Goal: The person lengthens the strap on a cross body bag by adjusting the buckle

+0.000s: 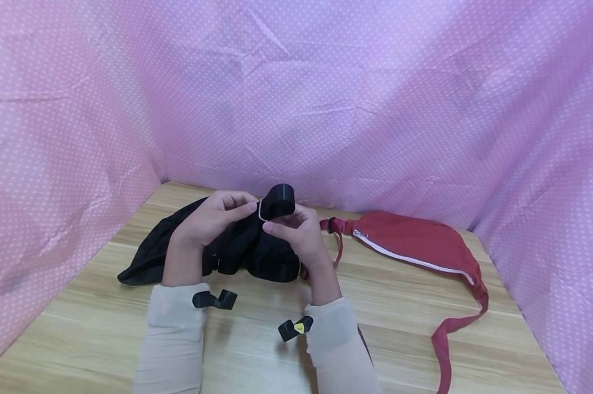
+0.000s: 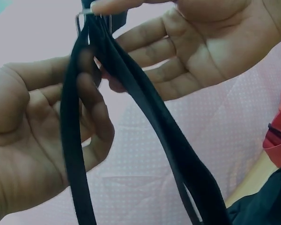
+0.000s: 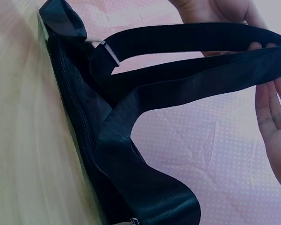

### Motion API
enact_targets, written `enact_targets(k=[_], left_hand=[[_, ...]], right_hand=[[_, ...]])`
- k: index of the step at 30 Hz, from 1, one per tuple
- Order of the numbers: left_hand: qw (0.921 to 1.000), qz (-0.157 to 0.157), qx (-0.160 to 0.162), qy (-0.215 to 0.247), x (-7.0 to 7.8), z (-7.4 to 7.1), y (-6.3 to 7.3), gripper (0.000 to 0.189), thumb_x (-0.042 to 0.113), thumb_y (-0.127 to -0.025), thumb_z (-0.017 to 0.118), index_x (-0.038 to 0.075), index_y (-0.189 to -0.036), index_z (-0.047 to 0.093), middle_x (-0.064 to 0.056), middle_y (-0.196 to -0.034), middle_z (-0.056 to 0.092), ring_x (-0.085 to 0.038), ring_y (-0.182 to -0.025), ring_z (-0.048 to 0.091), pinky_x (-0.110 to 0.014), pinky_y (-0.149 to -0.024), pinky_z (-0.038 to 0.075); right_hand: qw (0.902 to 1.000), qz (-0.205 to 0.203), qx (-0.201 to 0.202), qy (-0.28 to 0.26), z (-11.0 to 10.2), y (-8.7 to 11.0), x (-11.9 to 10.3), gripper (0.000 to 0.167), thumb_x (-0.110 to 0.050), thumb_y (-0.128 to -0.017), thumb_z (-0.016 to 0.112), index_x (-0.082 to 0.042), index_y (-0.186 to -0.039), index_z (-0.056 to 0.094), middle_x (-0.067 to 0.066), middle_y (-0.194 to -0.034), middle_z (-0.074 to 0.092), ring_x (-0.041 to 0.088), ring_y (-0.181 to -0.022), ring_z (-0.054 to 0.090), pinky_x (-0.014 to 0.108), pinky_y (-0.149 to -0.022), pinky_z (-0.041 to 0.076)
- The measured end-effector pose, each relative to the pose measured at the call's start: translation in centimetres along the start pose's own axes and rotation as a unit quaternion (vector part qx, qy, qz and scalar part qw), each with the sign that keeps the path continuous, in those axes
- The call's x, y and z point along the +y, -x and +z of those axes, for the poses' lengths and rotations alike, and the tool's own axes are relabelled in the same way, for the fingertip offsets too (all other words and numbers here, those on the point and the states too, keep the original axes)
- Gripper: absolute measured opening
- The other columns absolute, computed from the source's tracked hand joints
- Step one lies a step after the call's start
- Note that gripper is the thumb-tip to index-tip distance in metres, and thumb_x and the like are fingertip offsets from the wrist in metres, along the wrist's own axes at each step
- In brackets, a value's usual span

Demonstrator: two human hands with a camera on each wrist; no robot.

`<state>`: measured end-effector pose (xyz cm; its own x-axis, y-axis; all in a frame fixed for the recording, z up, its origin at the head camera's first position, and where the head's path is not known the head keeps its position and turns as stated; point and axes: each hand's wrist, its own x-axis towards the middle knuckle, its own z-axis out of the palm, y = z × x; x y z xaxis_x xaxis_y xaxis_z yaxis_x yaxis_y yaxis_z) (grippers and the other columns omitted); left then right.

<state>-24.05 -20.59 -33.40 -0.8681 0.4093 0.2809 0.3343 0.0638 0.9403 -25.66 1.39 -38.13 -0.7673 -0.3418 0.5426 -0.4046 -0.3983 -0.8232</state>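
Observation:
A black fabric bag (image 1: 166,241) with a long black strap (image 1: 280,200) lies on the table, its zipper edge showing in the right wrist view. Both hands hold the raised strap above the bag, close together at a thin metal buckle (image 1: 261,210). My left hand (image 1: 213,219) curls its fingers round the strap just left of the buckle. From the other side, my right hand (image 1: 298,232) pinches the strap, thumb right at the buckle in the left wrist view. Above the fingers the strap bends into a small loop. A second metal slider (image 3: 111,54) sits on the strap nearer the bag.
A red waist bag (image 1: 412,241) with a white zipper lies to the right, its red strap (image 1: 441,350) trailing toward the front edge. Pink dotted cloth (image 1: 296,109) walls the wooden table (image 1: 257,339) at the back and sides. Black brackets (image 1: 215,300) stick out from both wrists.

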Motion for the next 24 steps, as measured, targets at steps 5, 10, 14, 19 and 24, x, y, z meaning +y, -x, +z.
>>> enact_targets(k=[5,10,14,19,24], left_hand=[[0.9955,-0.054,0.047,-0.063,0.4,-0.1,0.0,0.029,0.023,-0.104,0.062,0.0,-0.119,0.071,-0.006,-0.109,0.069,-0.021,-0.1,0.059,-0.028,-0.087,0.05],[0.9904,-0.096,0.023,-0.096,-0.2,-1.2,0.6,0.03,0.026,-0.105,0.06,-0.001,-0.113,0.072,-0.008,-0.102,0.066,-0.025,-0.099,0.061,-0.032,-0.088,0.052],[0.9904,-0.08,-0.008,-0.112,-0.8,-2.1,1.3,0.022,0.018,-0.104,0.063,-0.001,-0.104,0.072,-0.004,-0.093,0.065,-0.022,-0.097,0.058,-0.032,-0.09,0.049],[0.9926,-0.051,-0.017,-0.109,-0.9,-2.1,1.3,0.018,0.016,-0.103,0.064,0.0,-0.105,0.072,-0.001,-0.091,0.067,-0.019,-0.096,0.057,-0.03,-0.09,0.047],[0.9952,-0.043,-0.003,-0.088,-0.8,-1.5,0.7,0.019,0.018,-0.103,0.063,0.001,-0.104,0.072,0.0,-0.084,0.061,-0.018,-0.086,0.052,-0.03,-0.079,0.045]], right_hand=[[0.9993,-0.016,0.032,-0.012,0.2,-0.1,0.1,0.023,-0.006,-0.083,0.081,-0.013,-0.105,0.078,0.003,-0.102,0.075,0.017,-0.091,0.069,0.03,-0.084,0.057],[0.9974,-0.029,0.052,-0.04,0.3,-0.1,0.3,0.03,0.001,-0.082,0.075,-0.017,-0.106,0.078,0.002,-0.101,0.075,0.015,-0.092,0.069,0.028,-0.085,0.056],[0.9966,-0.031,0.056,-0.051,0.3,-0.1,0.2,0.031,0.004,-0.082,0.073,-0.016,-0.106,0.078,0.003,-0.1,0.075,0.015,-0.09,0.069,0.028,-0.084,0.056],[0.997,-0.032,0.053,-0.047,0.4,-0.1,0.2,0.03,0.003,-0.082,0.074,-0.016,-0.106,0.078,0.003,-0.099,0.075,0.015,-0.089,0.069,0.028,-0.084,0.056],[0.9984,-0.03,0.031,-0.036,0.4,-0.2,0.2,0.027,-0.005,-0.082,0.081,-0.018,-0.106,0.078,0.003,-0.101,0.075,0.016,-0.092,0.069,0.029,-0.084,0.057]])
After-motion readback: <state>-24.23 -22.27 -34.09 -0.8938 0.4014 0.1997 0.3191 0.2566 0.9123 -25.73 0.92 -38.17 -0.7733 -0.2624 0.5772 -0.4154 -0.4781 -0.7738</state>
